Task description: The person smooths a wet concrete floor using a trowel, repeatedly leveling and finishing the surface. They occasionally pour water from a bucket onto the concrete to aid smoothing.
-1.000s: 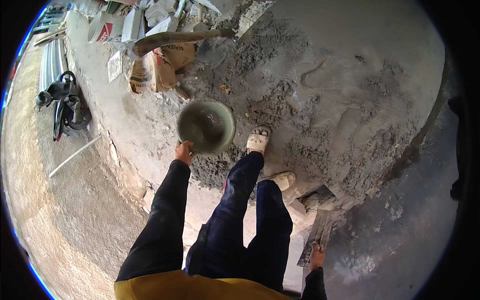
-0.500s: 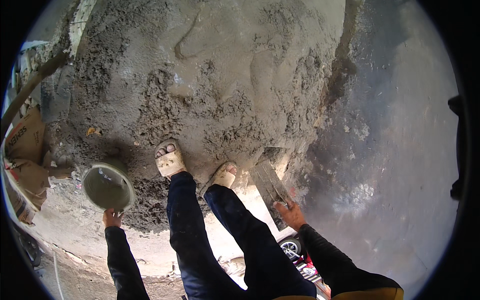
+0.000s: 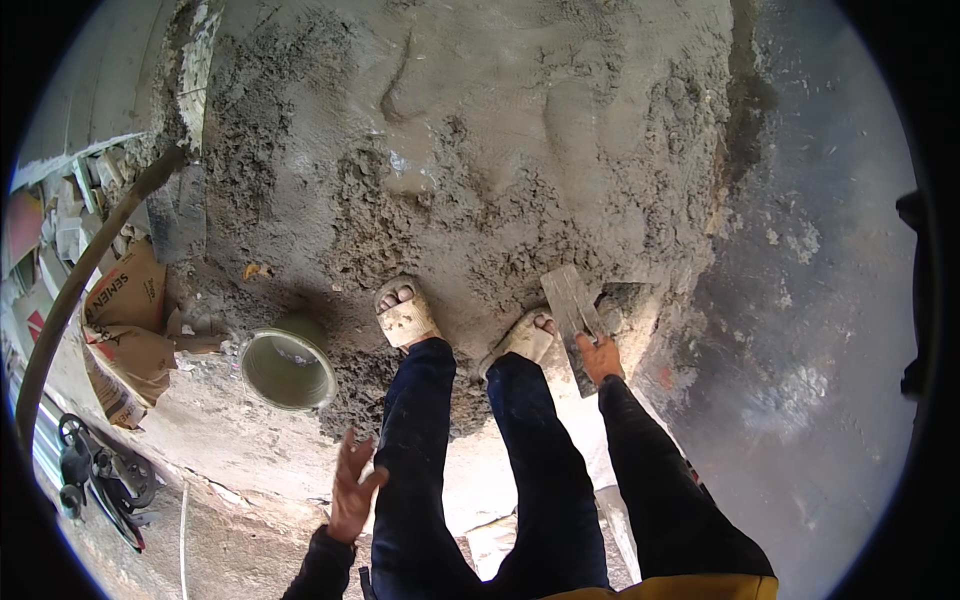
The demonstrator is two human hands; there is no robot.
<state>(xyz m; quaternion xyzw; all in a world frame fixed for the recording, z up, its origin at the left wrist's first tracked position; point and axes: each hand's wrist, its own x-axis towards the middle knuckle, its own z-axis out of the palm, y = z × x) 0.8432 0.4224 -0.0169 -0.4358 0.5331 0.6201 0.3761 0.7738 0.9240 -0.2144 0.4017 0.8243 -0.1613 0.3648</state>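
Note:
My right hand [image 3: 600, 360] grips the handle of a long, flat plastering float [image 3: 571, 302], grey with mortar, close to my right foot. My left hand [image 3: 352, 492] is raised beside my left leg with its fingers apart, holding nothing. Just ahead of it rests a greyish-green bucket [image 3: 318, 385], tilted so its mouth faces me; its inside is smeared with wet cement. Rough wet mortar [image 3: 390, 235] spreads over the floor beyond my feet, lumpy in places and smoother farther off.
Torn brown paper sacks [image 3: 128, 330] lie left of the bucket. A shovel with a long wooden handle [image 3: 85, 270] leans at the left, its blade on the mortar. A grey wall [image 3: 820, 330] rises on the right. A parked vehicle part [image 3: 100, 475] shows at lower left.
My left hand has let go of the bucket's rim and drawn back toward my leg. My right hand has moved the float forward, beside my right foot. The view has shifted left.

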